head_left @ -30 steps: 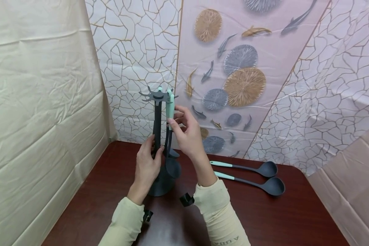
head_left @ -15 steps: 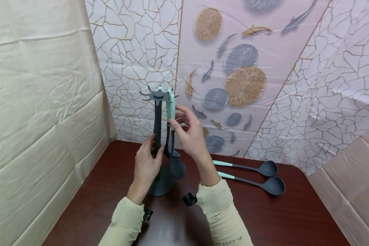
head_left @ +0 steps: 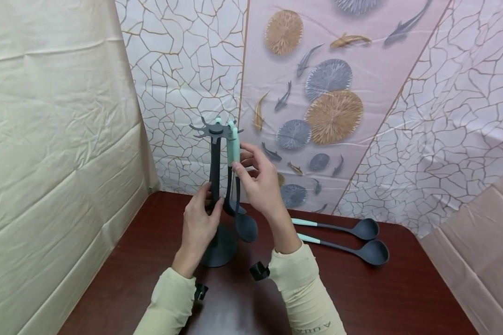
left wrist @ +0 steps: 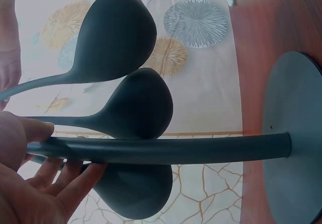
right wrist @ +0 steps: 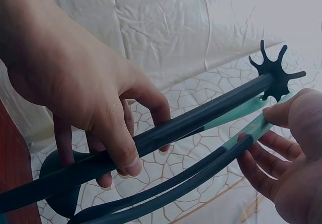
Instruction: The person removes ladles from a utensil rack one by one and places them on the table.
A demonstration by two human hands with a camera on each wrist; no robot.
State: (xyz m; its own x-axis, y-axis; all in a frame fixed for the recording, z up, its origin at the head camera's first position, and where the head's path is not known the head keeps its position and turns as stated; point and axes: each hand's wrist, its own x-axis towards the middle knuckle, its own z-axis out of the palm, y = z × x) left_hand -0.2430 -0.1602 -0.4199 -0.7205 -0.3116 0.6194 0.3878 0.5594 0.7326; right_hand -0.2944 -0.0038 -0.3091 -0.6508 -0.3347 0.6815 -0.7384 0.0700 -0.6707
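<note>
A dark utensil stand [head_left: 215, 160] with a hooked top rises from a round base [head_left: 220, 253]. My left hand [head_left: 199, 223] grips its post, the thumb on one side and the fingers on the other, as the left wrist view shows. With thumb and fingertips my right hand [head_left: 261, 184] pinches the mint handle [head_left: 236, 149] of a ladle, its top at one of the hooks. That ladle's dark bowl [head_left: 246, 228] hangs down beside the post. Behind it hangs a second ladle [left wrist: 146, 103], and a third dark bowl [left wrist: 138, 191] shows past the post in the left wrist view.
Two more ladles [head_left: 365, 229] [head_left: 374, 252] with mint handles lie side by side on the reddish-brown table [head_left: 360, 298], right of the stand. Patterned cloth [head_left: 180, 93] hangs behind the table, and a cream cloth [head_left: 63, 153] hangs on the left.
The held ladle's bowl has swung right, away from the post, and more of the ladle behind it shows. My right hand has shifted slightly right; the left hand keeps its place on the post.
</note>
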